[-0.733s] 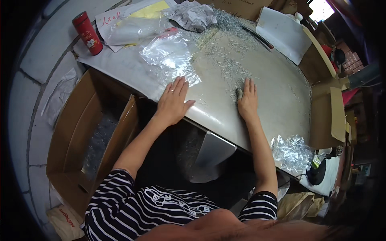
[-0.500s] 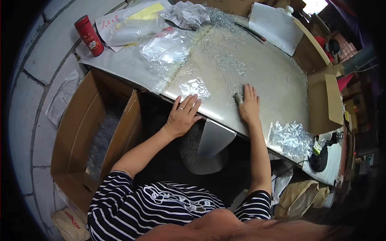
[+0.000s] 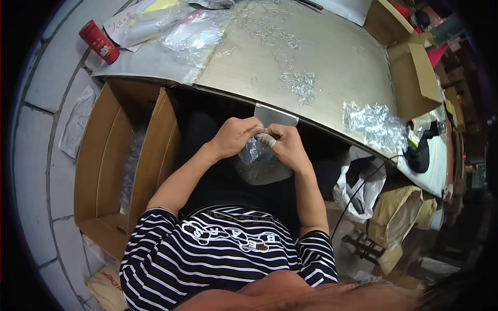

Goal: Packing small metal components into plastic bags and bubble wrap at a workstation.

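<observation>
My left hand (image 3: 233,137) and my right hand (image 3: 289,146) meet just off the table's front edge, above my lap. The fingers of both are closed in a pinch at the top of a small clear plastic bag (image 3: 252,150). It hangs below them; its contents are hard to make out. A pale cover wraps the right thumb. On the metal tabletop (image 3: 228,72) ahead lies a pile of small thin silver metal pieces (image 3: 301,85), with more scattered behind it. Several shiny clear packets (image 3: 373,125) are heaped at the table's right front.
An open cardboard box (image 3: 98,181) stands on the left, clear packets inside. A red flask (image 3: 98,42) and clear plastic bags (image 3: 194,33) sit at the table's left end. Another open carton (image 3: 412,78) borders its right side. A dark cable (image 3: 358,189) runs down near a brown paper sack (image 3: 397,210).
Both hands have left the tabletop and come together nearer my body. The small clear bag has moved from the table edge into them. The metal pieces now lie in a tighter pile.
</observation>
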The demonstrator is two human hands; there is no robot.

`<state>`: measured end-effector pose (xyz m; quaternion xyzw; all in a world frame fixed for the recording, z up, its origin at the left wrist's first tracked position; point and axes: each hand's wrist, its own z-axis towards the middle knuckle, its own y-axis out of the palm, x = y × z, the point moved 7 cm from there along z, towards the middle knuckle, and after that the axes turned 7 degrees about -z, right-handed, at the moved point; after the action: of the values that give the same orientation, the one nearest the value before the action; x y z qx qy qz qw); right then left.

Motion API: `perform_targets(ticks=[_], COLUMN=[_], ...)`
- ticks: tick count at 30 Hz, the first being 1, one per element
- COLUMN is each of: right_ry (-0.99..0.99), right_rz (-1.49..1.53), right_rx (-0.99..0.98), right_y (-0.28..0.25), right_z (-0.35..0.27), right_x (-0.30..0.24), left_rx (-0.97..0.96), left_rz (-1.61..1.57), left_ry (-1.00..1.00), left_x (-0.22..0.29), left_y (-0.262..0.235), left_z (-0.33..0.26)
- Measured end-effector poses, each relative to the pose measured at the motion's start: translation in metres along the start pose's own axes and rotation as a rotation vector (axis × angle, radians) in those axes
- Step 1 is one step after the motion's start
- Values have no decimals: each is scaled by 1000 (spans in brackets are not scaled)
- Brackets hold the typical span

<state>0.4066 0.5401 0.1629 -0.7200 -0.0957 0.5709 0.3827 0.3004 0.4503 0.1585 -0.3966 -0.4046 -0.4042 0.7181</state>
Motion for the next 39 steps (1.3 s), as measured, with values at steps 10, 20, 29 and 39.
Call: perform_targets(ticks=[10,20,29,39], right_ry=[73,96,-4,-130], right_rz=[484,147,-89,-444], right_rx=[140,-200,448,198], right_y=[55,80,-59,-79], right_z=[-60,-79,-41,64], right_x=[53,97,63,55], left_rx=[116,-318,141,317], left_rz=[-327,-208,-249,-629], left_ry=[-304,-602,-533,-489], left_x=[-45,-92,-119,-140], left_y=[37,64,44,41], left_z=[-58,-85,-60,-59])
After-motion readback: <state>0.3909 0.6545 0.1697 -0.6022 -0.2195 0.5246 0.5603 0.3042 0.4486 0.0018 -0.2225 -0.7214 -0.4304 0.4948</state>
